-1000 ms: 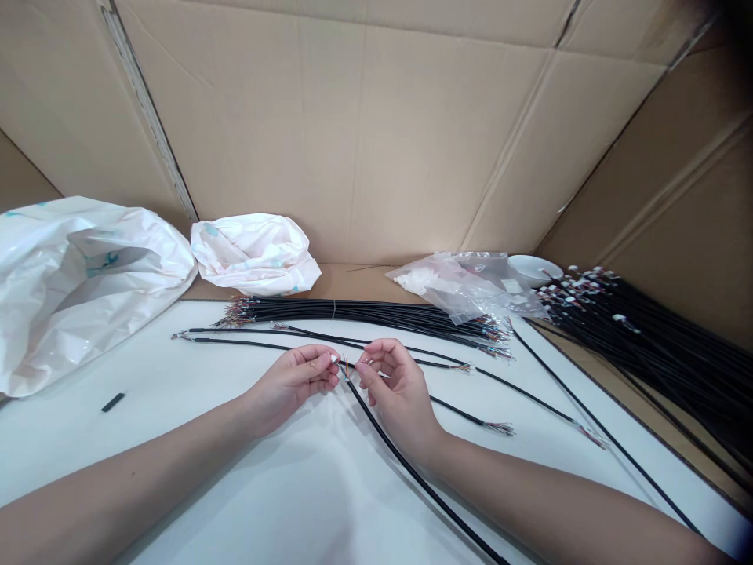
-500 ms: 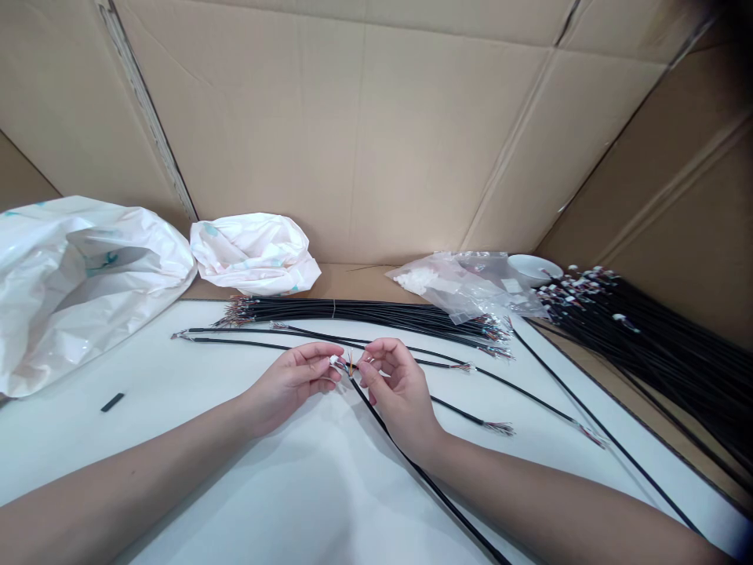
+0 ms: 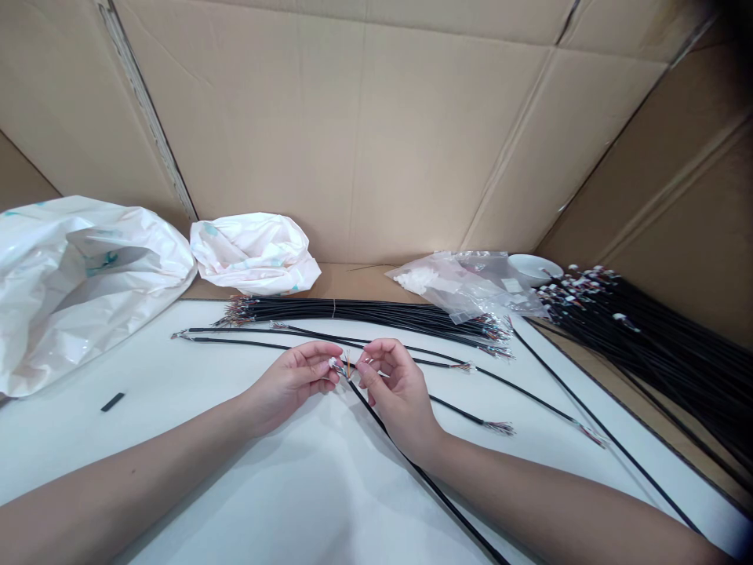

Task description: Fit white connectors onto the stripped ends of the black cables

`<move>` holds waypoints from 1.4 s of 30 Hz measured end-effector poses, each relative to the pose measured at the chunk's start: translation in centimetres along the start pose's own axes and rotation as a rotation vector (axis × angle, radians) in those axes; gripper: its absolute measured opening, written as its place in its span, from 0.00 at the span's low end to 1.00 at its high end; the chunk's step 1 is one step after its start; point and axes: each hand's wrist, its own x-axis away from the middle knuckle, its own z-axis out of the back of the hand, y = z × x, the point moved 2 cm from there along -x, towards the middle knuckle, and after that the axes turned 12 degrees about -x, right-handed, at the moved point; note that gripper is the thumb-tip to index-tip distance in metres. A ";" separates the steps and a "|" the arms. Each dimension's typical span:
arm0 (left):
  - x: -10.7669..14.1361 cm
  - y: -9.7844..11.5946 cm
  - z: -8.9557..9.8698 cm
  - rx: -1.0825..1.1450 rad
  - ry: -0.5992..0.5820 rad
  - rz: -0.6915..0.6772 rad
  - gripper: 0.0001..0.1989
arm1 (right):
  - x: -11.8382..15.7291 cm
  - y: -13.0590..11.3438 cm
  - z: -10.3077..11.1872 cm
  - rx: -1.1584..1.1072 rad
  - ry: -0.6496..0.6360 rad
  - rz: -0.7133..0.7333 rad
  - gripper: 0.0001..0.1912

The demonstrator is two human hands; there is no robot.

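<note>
My left hand [image 3: 311, 369] pinches a small white connector [image 3: 333, 363] between thumb and fingers. Thin coloured wires [image 3: 349, 367] fan out from the stripped end of a black cable [image 3: 432, 485], and some run into the connector. My right hand [image 3: 391, 384] is closed, thumb against fingers, on one of these wires just right of the connector. The wire's tip is too small to make out. From between the hands the cable slants down to the lower right, passing under my right hand and forearm.
Behind my hands lies a tied bundle of black cables [image 3: 353, 310], with several loose cables [image 3: 235, 341] in front. Two white plastic bags [image 3: 88, 290] stand left. A clear bag of white connectors [image 3: 452, 282], a white bowl [image 3: 532, 269] and a cable pile [image 3: 659, 337] lie right. Cardboard walls [image 3: 353, 133] enclose the table.
Both hands stay almost in place. The connector and the wire ends have shifted very slightly to the left between the fingers.
</note>
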 end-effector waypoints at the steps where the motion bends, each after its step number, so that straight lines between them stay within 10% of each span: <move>1: 0.0 0.0 0.0 0.000 -0.003 -0.002 0.09 | 0.0 0.0 0.0 0.003 0.000 -0.001 0.09; 42: 0.1 0.0 -0.2 -0.019 -0.026 -0.026 0.08 | -0.1 0.1 -0.2 0.036 -0.048 -0.061 0.10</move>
